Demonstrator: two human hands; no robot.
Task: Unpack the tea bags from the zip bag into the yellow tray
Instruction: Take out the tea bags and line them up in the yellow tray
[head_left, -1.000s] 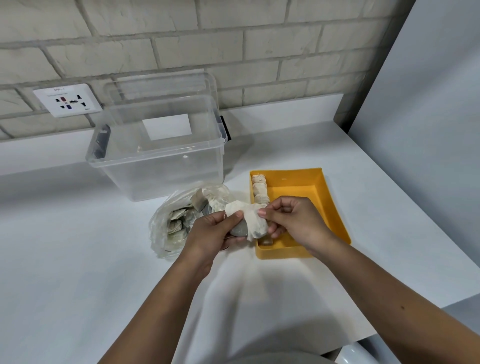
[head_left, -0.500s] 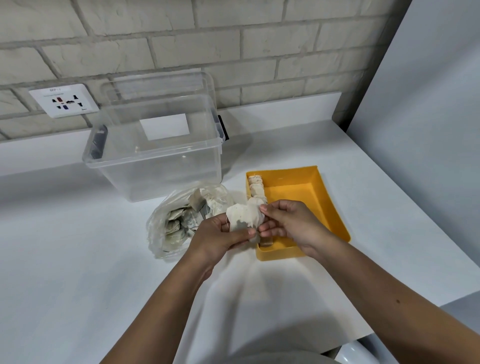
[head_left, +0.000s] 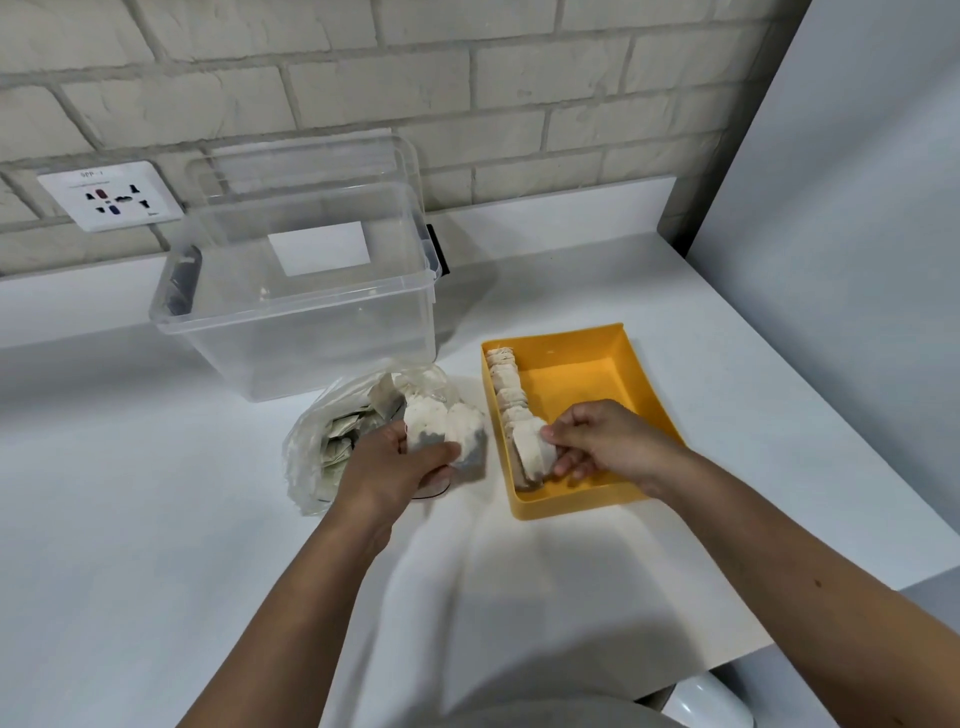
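Note:
The yellow tray (head_left: 631, 374) lies on the white counter, right of centre, with a row of tea bags (head_left: 506, 382) lined along its left wall. My right hand (head_left: 597, 441) is inside the tray's near left corner, pinching one tea bag (head_left: 531, 452) at the near end of that row. My left hand (head_left: 395, 467) hovers just left of the tray and grips a small bunch of tea bags (head_left: 449, 428). The clear zip bag (head_left: 311, 457) lies crumpled behind and left of that hand, with several tea bags still inside.
A clear plastic storage box (head_left: 301, 312) with its lid leaning behind it stands at the back against the brick wall. A wall socket (head_left: 109, 195) is at the far left. A grey panel (head_left: 831, 234) borders the counter on the right. The counter edge runs near right.
Both hands held the bunch together between bag and tray. Now they have separated: my right hand has carried one tea bag into the tray, and my left keeps the others.

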